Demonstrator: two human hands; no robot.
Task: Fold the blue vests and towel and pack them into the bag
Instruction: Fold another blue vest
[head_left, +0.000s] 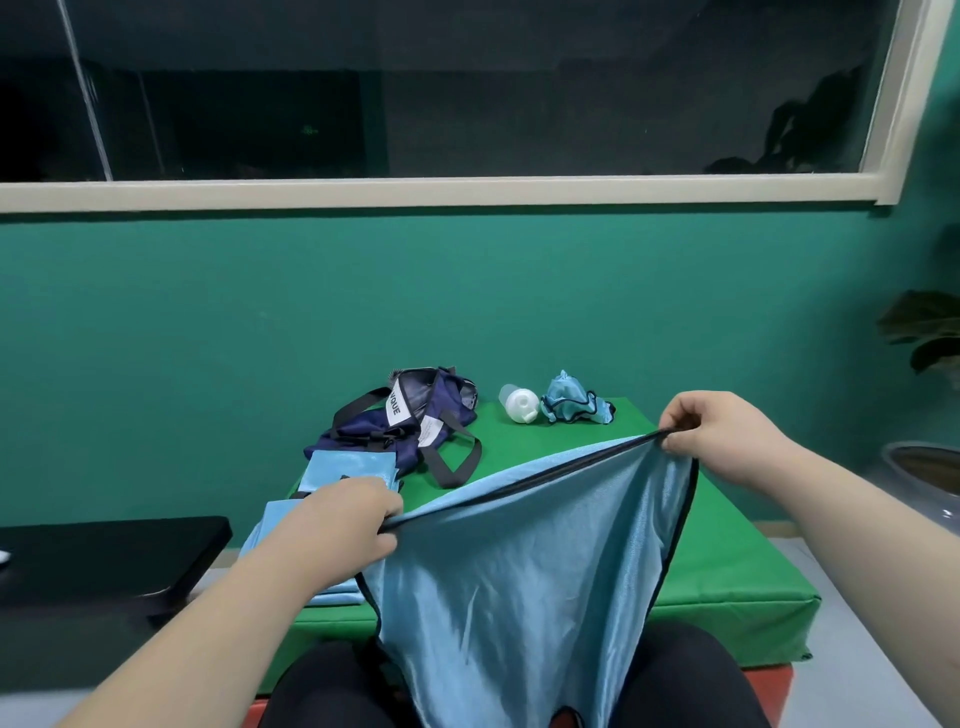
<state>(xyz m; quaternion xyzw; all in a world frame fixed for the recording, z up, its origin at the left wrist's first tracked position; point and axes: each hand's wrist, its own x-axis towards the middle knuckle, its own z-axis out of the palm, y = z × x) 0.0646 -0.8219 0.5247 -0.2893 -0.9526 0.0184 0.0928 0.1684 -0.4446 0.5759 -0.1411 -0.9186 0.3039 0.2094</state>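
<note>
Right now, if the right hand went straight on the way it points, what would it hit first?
Likely the crumpled vest beside the white bottle on the green mat. The right hand, pinching the hem of the spread vest, is raised, so it might pass over.

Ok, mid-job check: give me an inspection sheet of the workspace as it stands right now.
Surface: green mat, padded.
Job's things: blue vest stretched between both hands, hanging over the lap; folded blue pieces at the mat's left; navy bag behind them; crumpled blue vest at the far edge.
Clutter: white bottle lying beside the crumpled blue vest.
Grippers: left hand and right hand each pinch the black-trimmed top edge.
Cables: nothing seen.
Surroundings: teal wall, dark window, black pad at left, plant and grey pot at right.
</note>
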